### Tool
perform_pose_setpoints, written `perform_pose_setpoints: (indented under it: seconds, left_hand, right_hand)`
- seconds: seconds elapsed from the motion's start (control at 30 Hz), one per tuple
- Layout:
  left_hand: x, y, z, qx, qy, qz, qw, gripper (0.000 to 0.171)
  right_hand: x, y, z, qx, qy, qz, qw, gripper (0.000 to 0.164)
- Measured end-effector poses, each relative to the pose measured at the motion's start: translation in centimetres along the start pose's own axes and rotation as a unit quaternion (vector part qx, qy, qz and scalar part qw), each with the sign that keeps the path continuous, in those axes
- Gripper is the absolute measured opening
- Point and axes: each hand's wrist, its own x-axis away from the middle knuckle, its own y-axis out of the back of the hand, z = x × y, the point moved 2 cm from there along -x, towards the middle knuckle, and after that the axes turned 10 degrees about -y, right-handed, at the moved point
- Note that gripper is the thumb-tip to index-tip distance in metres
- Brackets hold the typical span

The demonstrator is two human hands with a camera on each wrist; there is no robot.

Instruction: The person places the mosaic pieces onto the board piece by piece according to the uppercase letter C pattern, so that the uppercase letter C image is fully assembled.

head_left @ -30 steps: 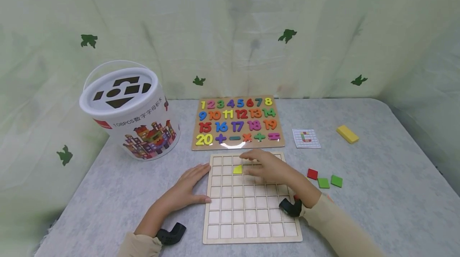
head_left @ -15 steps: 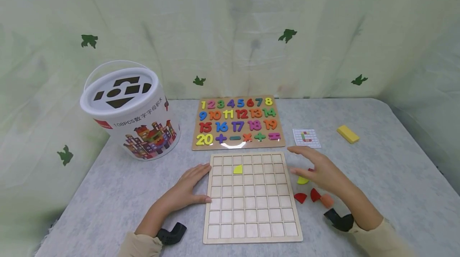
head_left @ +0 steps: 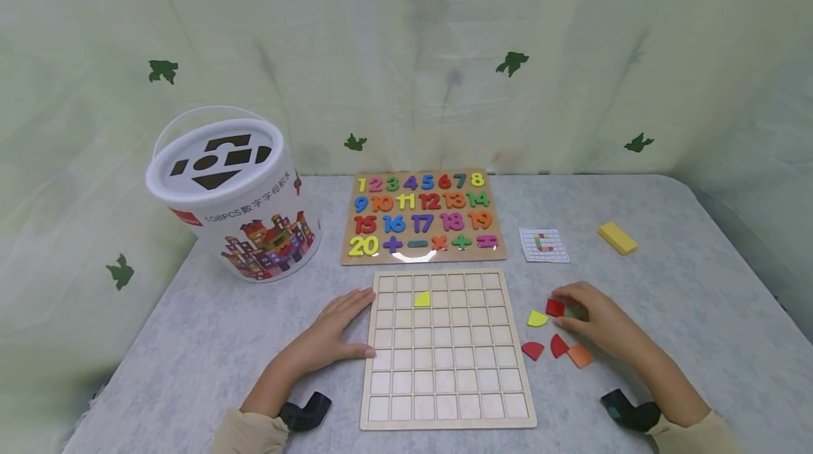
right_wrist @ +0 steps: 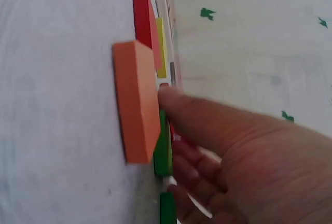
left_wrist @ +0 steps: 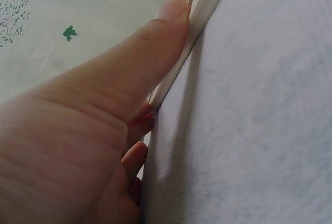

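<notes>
My left hand (head_left: 333,330) lies along the left edge of a wooden grid board (head_left: 444,420), thumb and fingertips touching its rim. In the left wrist view the thumb (left_wrist: 166,32) presses against the board's side. One yellow quarter-circle tile (head_left: 422,299) sits in a cell in the second row. To the right of the board, my right hand (head_left: 597,316) holds a red square tile (head_left: 555,307) between thumb and index finger, at its opposite edges. Green tiles (right_wrist: 164,156) lie under that hand, mostly hidden from the head view.
Beside the board lie a yellow tile (head_left: 537,318), red quarter-circle tiles (head_left: 533,350) and an orange square tile (head_left: 580,356). Behind stand a number puzzle board (head_left: 423,217), a printed pattern card (head_left: 544,246), a yellow block (head_left: 617,238) and a large white bucket (head_left: 235,207).
My right hand has moved from over the board, rightward to the loose tiles, and now has the red square tile between its fingertips. The left hand stays at the board's edge.
</notes>
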Motion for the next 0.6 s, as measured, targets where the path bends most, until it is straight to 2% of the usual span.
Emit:
perform_pose_setpoints:
  seconds: [0.13, 0.3, 0.6]
  left_hand:
    - [0.0, 0.0, 0.0, 0.002, 0.002, 0.000, 1.0000, 0.095]
    - [0.0, 0.0, 0.0, 0.005, 0.005, 0.000, 1.0000, 0.095]
    - [-0.1, -0.1, 0.1, 0.003, -0.002, 0.000, 1.0000, 0.095]
  right_hand:
    - [-0.3, -0.2, 0.0, 0.015, -0.007, -0.010, 1.000, 0.033]
    - [-0.3, 0.2, 1.0, 0.013, 0.013, -0.023, 1.000, 0.035]
    - [-1.0, 0.9, 6.5, -0.019, 0.106, -0.045, 0.993, 0.033]
